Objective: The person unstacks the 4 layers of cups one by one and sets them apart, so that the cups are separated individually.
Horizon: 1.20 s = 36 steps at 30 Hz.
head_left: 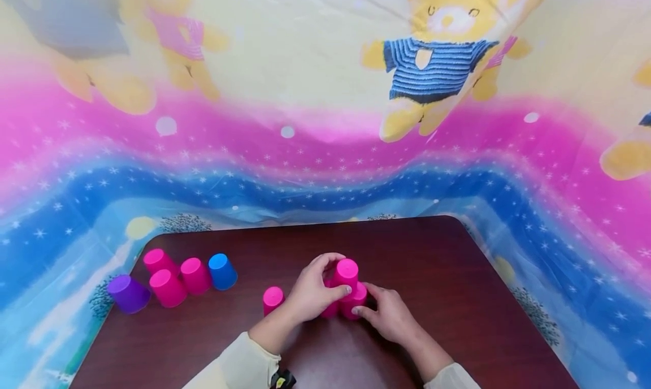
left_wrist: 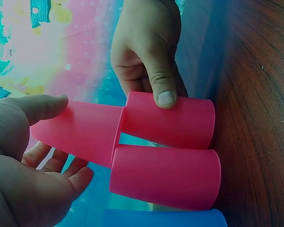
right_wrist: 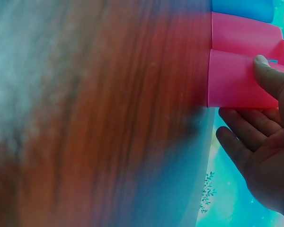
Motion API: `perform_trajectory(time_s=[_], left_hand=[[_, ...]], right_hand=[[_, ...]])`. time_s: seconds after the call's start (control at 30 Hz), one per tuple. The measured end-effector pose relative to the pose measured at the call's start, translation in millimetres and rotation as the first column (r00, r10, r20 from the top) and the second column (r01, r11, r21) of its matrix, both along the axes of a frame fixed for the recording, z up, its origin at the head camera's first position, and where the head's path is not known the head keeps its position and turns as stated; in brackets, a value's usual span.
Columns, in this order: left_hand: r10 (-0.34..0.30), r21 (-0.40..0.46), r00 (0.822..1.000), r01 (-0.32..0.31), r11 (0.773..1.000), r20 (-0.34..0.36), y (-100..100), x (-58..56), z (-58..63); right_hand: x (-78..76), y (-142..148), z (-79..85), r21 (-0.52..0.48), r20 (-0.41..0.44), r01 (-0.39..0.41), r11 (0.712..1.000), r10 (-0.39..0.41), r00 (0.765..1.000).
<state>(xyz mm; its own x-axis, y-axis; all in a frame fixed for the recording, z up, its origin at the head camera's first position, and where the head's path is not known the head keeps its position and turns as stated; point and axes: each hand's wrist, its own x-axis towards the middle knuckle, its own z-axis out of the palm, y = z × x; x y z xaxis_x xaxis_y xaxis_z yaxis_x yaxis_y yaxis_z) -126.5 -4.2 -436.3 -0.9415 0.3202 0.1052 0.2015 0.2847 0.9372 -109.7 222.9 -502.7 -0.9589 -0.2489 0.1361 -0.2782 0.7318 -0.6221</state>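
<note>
Three pink cups form a small upside-down stack in the head view. My left hand (head_left: 317, 287) holds the upper pink cup (head_left: 347, 271) between thumb and fingers. That cup rests across two lower ones, seen side by side in the left wrist view. My right hand (head_left: 389, 314) grips the lower right pink cup (head_left: 353, 305), thumb on the near side and fingers behind. The other lower pink cup (left_wrist: 165, 177) is mostly hidden by my left hand in the head view. Beside it, a blue cup (left_wrist: 165, 219) shows partly in both wrist views.
Left of my left wrist stands another pink cup (head_left: 273, 298), partly covered. Farther left on the brown table (head_left: 407, 242) are a purple cup (head_left: 129, 294), several pink cups (head_left: 169, 289) and a blue cup (head_left: 222, 272), all upside down. A printed cloth (head_left: 285, 168) hangs behind the table.
</note>
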Motion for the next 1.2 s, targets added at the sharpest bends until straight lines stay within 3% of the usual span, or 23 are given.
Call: perform_trajectory(time_s=[1.2], left_hand=[[0.094, 0.059, 0.995, -0.093, 0.994, -0.017, -38.0, -0.9, 12.6]], right_hand=[[-1.0, 0.2, -1.8, 0.016, 0.009, 0.021, 1.000, -0.021, 1.000]])
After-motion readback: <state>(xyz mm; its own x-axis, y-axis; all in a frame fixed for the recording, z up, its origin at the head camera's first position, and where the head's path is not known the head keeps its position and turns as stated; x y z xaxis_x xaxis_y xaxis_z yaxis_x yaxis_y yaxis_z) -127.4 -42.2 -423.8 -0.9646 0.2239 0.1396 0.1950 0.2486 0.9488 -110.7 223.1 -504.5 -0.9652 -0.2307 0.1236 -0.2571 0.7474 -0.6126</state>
